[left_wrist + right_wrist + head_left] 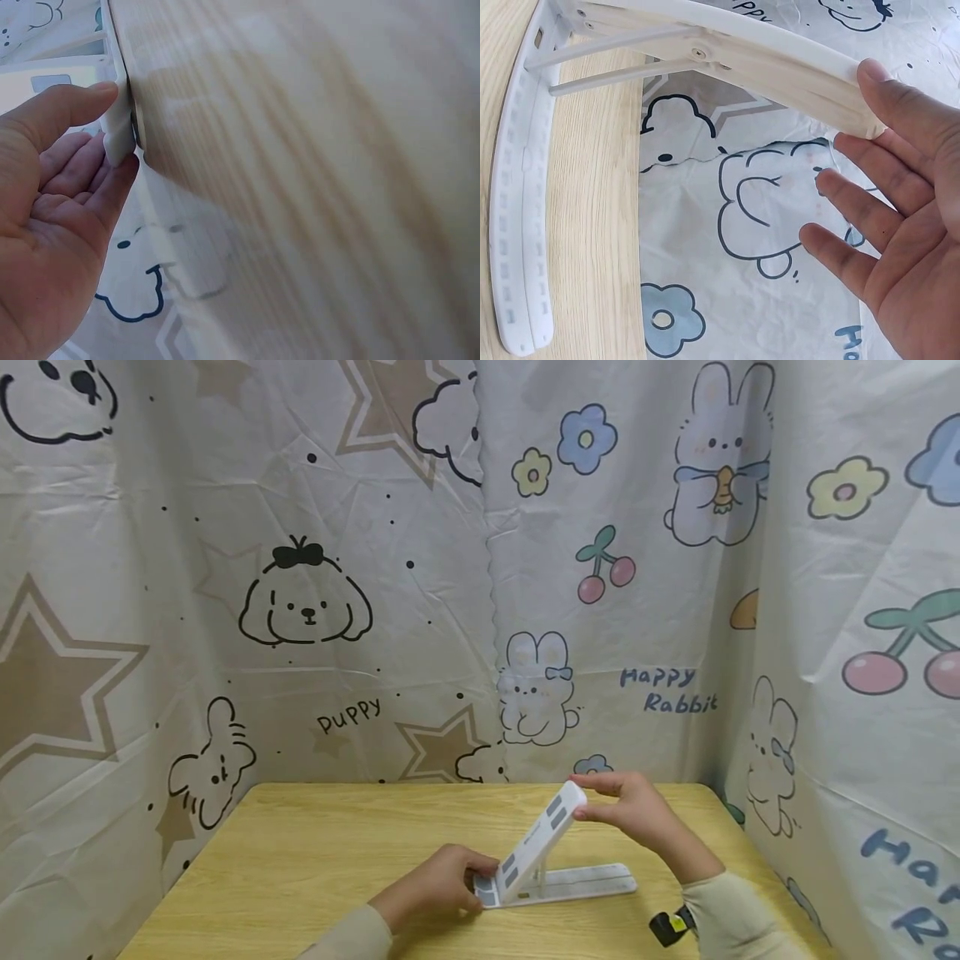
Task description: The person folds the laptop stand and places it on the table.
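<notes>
A white folding laptop stand with grey pads is on the wooden table, its upper arm raised at a slant. The slotted base lies flat and points right. Thin struts join arm and base in the right wrist view. My left hand pinches the stand's hinged front end, thumb on top and fingers beneath in the left wrist view. My right hand holds the raised arm's top end between thumb and index finger; its other fingers are spread away from the stand.
The yellow wood-grain table ends at a printed curtain that hangs behind it and on both sides. Near the right sleeve, a small black device with a yellow mark sits at the wrist.
</notes>
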Demonstrator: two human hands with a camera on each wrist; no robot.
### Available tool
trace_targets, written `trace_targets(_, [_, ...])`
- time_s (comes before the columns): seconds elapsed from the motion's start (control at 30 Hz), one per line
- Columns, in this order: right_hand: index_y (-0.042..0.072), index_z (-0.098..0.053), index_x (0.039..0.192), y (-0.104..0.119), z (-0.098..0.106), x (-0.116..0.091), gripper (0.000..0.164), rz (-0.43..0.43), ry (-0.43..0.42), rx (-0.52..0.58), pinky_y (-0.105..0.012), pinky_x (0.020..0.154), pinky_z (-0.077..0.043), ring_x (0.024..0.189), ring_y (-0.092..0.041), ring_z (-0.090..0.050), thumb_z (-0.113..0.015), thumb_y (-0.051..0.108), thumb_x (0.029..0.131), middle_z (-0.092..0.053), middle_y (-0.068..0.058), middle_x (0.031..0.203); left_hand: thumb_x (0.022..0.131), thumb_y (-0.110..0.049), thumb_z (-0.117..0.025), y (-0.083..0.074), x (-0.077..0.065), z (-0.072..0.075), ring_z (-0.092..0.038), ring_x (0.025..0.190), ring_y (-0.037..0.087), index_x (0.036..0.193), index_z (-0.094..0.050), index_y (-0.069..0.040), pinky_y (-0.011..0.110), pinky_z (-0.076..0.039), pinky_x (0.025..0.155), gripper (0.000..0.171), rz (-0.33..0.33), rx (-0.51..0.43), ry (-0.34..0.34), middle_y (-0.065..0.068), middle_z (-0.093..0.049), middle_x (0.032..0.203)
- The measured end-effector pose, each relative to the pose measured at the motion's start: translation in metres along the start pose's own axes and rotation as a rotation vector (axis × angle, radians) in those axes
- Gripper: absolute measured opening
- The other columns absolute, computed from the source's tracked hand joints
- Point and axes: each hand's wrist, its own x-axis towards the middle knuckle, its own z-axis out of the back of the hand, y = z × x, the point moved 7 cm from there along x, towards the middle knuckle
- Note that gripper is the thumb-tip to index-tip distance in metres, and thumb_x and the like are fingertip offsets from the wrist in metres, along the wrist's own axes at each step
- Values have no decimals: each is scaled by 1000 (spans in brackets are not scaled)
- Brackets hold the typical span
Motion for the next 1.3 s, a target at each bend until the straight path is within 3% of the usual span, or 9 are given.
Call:
trace_targets(0.17, [24, -74, 128, 0, -2, 1, 56, 7, 1, -2, -63, 105, -49, 132, -42, -56, -89, 42, 77, -67, -5, 136, 70, 1, -91, -1, -2, 2, -65, 112, 7, 133, -70, -11, 34, -55, 102, 67, 8, -14, 5, -5, -73, 124])
trace_targets(0.37, [21, -68, 134, -5, 0, -3, 59, 80, 50, -4, -63, 107, -47, 132, -45, -55, -86, 41, 82, -63, -7, 142, 73, -7, -91, -13, -2, 4, -63, 121, 18, 145, -59, -10, 37, -53, 106, 79, -39, 26, -12, 0, -68, 135])
trace_targets(0.5, [24, -65, 138, -15, 4, -6, 61, 122, 75, -20, -63, 110, -45, 134, -42, -54, -85, 41, 83, -61, -6, 145, 80, -21, -89, -37, 0, 14, -60, 128, 26, 148, -54, -10, 41, -51, 110, 78, -101, 28, -86, 4, -62, 143])
trace_targets(0.63, [22, -63, 141, -34, 5, -10, 64, 149, 97, -77, -63, 110, -45, 134, -43, -54, -83, 43, 84, -59, -8, 147, 84, -29, -86, -72, 6, 27, -59, 131, 26, 149, -54, -13, 42, -51, 110, 74, -145, -5, -178, 2, -60, 146])
trace_targets(0.8, [14, -61, 143, -69, 2, -18, 67, 131, 137, -115, -65, 109, -43, 133, -47, -53, -81, 44, 86, -58, -13, 147, 85, -38, -84, -118, 13, 34, -59, 131, 27, 148, -56, -22, 43, -53, 107, 71, -148, -15, -248, -1, -59, 148])
trace_targets(0.93, [12, -60, 143, -98, -4, -24, 66, 90, 195, -92, -70, 111, -38, 138, -49, -47, -81, 39, 87, -56, -15, 149, 85, -41, -84, -145, 19, 34, -60, 130, 28, 148, -56, -24, 41, -54, 105, 71, -179, 13, -282, -2, -60, 147])
trace_targets(1.1, [7, -58, 144, -123, -11, -29, 66, 59, 257, -61, -74, 112, -30, 141, -52, -40, -82, 30, 87, -54, -17, 151, 84, -39, -85, -160, 26, 30, -62, 128, 27, 147, -57, -20, 40, -55, 103, 71, -198, -16, -298, -3, -59, 147])
trace_targets(1.3, [4, -54, 147, -144, -19, -35, 74, 2, 321, -32, -69, 116, -24, 146, -51, -32, -84, 27, 83, -47, -17, 156, 83, -33, -87, -161, 36, 23, -67, 118, 22, 141, -63, -15, 33, -59, 95, 65, -190, -104, -314, 1, -66, 139])
